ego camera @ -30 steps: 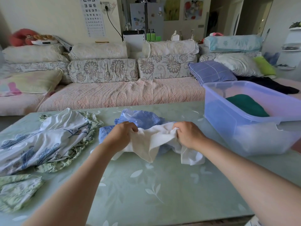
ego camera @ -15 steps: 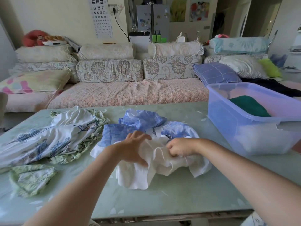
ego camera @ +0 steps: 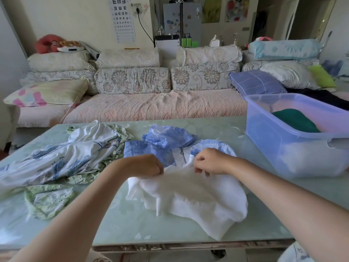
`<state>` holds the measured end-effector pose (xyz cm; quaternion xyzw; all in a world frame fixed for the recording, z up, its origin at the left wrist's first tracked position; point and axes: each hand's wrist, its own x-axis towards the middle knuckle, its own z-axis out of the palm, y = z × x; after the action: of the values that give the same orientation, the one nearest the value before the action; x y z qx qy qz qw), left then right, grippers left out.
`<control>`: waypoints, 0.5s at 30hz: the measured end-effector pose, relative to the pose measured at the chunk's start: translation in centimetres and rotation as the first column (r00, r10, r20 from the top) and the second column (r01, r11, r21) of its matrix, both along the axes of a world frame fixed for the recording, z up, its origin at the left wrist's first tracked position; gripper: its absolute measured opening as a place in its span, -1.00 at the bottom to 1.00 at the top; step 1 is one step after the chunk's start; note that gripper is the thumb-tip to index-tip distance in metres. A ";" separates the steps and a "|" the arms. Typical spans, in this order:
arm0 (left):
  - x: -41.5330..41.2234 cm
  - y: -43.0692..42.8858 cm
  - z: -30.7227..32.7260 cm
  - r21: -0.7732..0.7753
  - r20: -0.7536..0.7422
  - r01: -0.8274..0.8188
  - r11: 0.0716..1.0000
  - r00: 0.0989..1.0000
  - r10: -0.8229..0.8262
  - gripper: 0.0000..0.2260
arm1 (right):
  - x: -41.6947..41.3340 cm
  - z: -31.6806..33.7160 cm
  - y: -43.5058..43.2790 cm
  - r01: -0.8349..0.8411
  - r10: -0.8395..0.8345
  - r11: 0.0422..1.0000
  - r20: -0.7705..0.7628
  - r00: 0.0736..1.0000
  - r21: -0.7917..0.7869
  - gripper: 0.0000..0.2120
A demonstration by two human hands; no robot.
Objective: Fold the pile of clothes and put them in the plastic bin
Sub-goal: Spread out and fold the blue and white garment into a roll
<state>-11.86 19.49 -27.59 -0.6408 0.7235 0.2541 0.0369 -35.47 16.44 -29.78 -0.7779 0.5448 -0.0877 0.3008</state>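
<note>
- Since half a second ago, the left hand (ego camera: 143, 166) has gone from fingers spread to curled tight on the white and blue garment (ego camera: 192, 197). The white part has slid down toward the near edge of the surface (ego camera: 122, 229).
- The right hand (ego camera: 211, 162) pinches the same garment just beside its zipper, fingers curled under.
- Readable stuff: an eye chart (ego camera: 123, 19) on the wall, top of the frame and left of centre, with rows of E shapes shrinking downward.
- The garment sits mid-frame on the surface. Its crumpled white body is in front, with puckered blue sleeves and hood behind the hands.
- The plastic bin (ego camera: 279, 148) is translucent bluish and sits at the right of the frame, with a dark green piece (ego camera: 296, 120) inside.
- A blue-flowered garment (ego camera: 62, 157) and a green leafy piece (ego camera: 47, 199) lie unfolded at left.
</note>
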 end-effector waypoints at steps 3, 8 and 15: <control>0.1 1.3 -0.5 0.461 0.172 -0.052 0.886 0.985 -0.032 -0.83 | 0.0 -0.4 -1.0 0.044 -0.057 0.960 -0.040 0.998 -0.275 -0.81; -1.3 -1.8 -0.4 -0.194 -0.010 0.000 0.981 1.000 -0.002 -0.79 | -2.0 -1.4 -4.2 0.095 -0.131 0.916 -0.066 0.989 -0.391 -0.70; -6.9 -6.6 -4.5 -0.333 -0.099 0.108 0.937 0.984 -0.148 -0.54 | -4.7 -2.6 -6.8 0.467 -0.549 0.833 -0.339 0.764 -0.295 -0.51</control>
<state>-18.74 12.88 -32.10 -0.5727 0.7967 0.1668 -0.0974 -40.20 9.66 -32.39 -0.6261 0.7750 -0.0535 0.0676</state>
